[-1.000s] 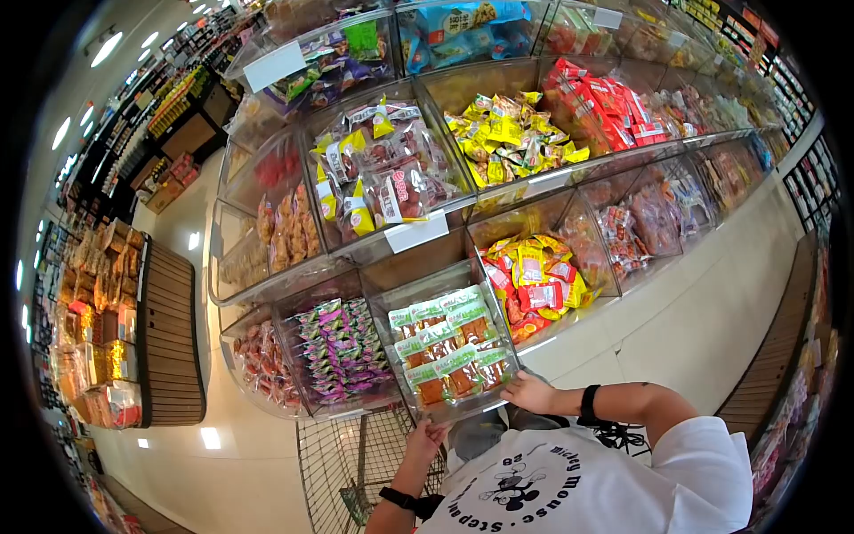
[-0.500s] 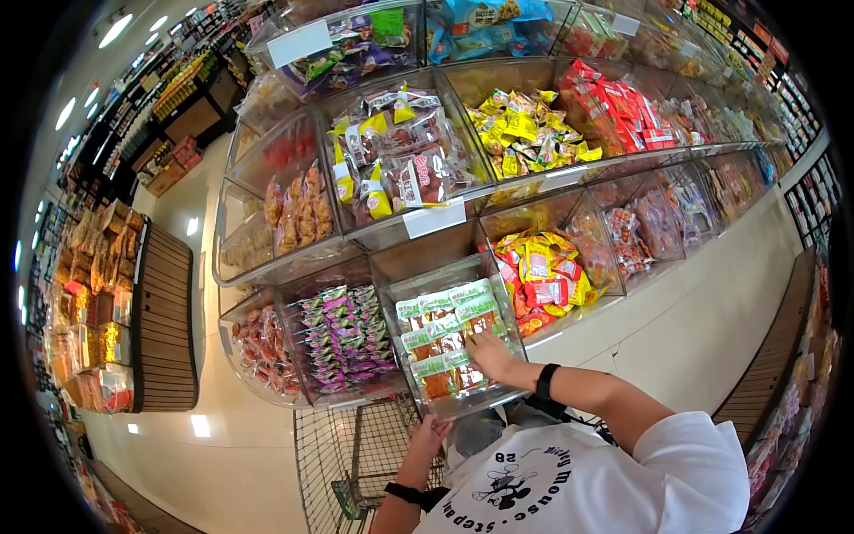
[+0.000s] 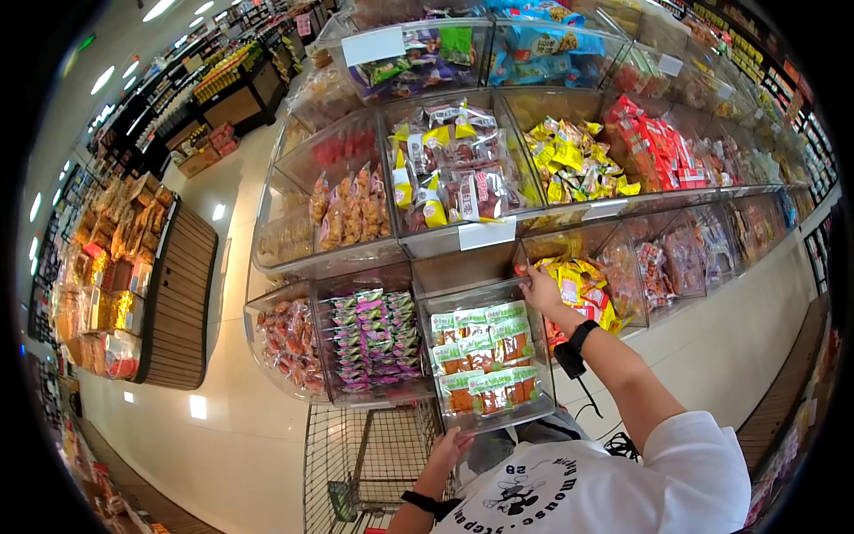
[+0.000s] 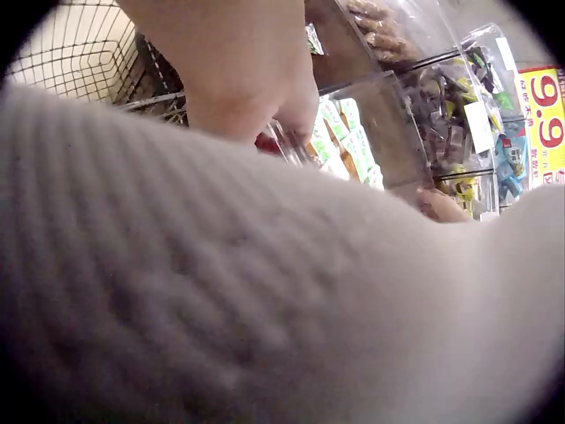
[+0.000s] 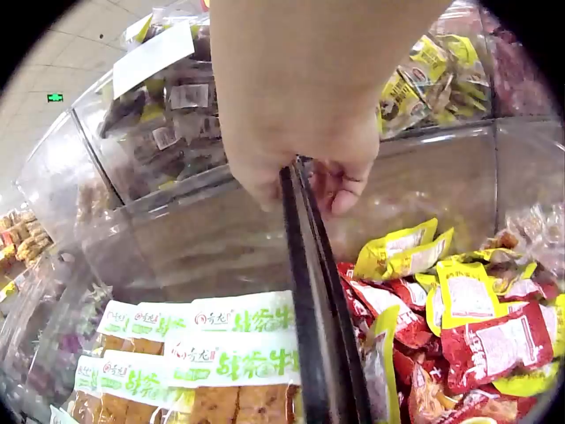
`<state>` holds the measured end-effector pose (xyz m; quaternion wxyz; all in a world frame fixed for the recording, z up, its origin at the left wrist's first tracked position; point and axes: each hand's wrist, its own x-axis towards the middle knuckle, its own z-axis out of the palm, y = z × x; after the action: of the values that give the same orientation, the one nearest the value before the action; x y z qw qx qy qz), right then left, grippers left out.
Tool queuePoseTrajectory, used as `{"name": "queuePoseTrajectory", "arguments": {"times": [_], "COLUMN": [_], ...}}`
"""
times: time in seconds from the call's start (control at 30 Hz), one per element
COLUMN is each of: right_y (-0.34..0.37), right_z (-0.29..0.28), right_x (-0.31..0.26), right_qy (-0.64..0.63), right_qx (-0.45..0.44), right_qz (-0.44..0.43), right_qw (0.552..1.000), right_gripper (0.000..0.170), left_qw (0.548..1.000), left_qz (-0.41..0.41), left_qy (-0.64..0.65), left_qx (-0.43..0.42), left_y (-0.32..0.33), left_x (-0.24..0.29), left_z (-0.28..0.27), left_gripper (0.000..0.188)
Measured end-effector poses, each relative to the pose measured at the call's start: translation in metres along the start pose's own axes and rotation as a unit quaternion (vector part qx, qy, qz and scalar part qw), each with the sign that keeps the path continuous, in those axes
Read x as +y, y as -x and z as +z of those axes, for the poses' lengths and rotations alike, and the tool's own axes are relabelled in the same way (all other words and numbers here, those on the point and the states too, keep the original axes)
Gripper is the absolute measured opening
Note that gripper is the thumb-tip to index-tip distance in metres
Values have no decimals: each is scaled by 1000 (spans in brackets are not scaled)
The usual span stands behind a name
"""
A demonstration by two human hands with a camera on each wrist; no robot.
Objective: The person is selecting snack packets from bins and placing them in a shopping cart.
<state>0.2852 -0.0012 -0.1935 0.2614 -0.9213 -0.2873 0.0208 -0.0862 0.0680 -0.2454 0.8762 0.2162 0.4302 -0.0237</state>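
A clear plastic bin (image 3: 498, 424) holds rows of flat packets (image 3: 480, 360) with green-and-white tops and brown pieces inside. My left hand (image 3: 450, 447) grips the bin's front edge near its left corner; in the left wrist view a sleeve-like pale surface covers much of that hand's work. At the far right corner, my right hand (image 3: 543, 292) holds the top of the side wall, its fingers curled over the edge in the right wrist view. Just right of that wall lie red and yellow snack bags (image 5: 468, 309).
Purple-and-green packets (image 3: 372, 338) fill the bin on the left. Above stands a tier of clear bins with bagged snacks (image 3: 458, 169) and a white label (image 3: 487, 233). A wire shopping cart (image 3: 356, 463) is below, at the left. A wood-sided display (image 3: 182, 294) stands across the aisle.
My right hand has gone from the bin's front right corner, over the packets, to the far right corner. My left hand stays at the front edge. The head view has shifted.
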Motion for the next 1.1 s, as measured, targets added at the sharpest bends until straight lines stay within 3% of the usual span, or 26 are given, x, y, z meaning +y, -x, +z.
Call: {"name": "queuePoseTrajectory", "arguments": {"times": [0.13,0.23,0.3,0.33,0.37,0.57,0.63,0.83,1.1], "right_y": [-15,-3,14,25,35,85,103,138,185], "right_z": [-3,-23,-35,-43,-50,-51,-44,-49,-47], "right_x": [-5,-21,-26,-32,-38,-21,-12,-2,28], "right_qy": [99,105,177,178,176,98,72,17,-55], "right_qx": [-53,-104,-104,-133,-161,-127,-99,-125,-144], "right_qz": [-19,3,-30,1,31,-5,-19,-40,-133], "right_qw": [994,989,978,975,970,987,992,991,979], "right_gripper": [24,18,14,16,18,24,19,19,23], "left_qw": [1000,999,998,997,997,992,991,984,977], "left_qz": [-18,-35,-58,-71,-74,-112,-123,-133,-80], "left_qy": [14,15,8,3,-2,33,8,-55,-96], "left_qx": [8,-8,6,13,18,42,60,108,171], "left_y": [-6,-8,-10,-12,-12,-3,5,32,66], "left_x": [1,-6,-11,-17,-24,-65,-72,-99,-165], "left_z": [2,-11,-26,-32,-35,-88,-86,-56,-20], "left_gripper": [24,29,25,23,22,15,15,14,13]}}
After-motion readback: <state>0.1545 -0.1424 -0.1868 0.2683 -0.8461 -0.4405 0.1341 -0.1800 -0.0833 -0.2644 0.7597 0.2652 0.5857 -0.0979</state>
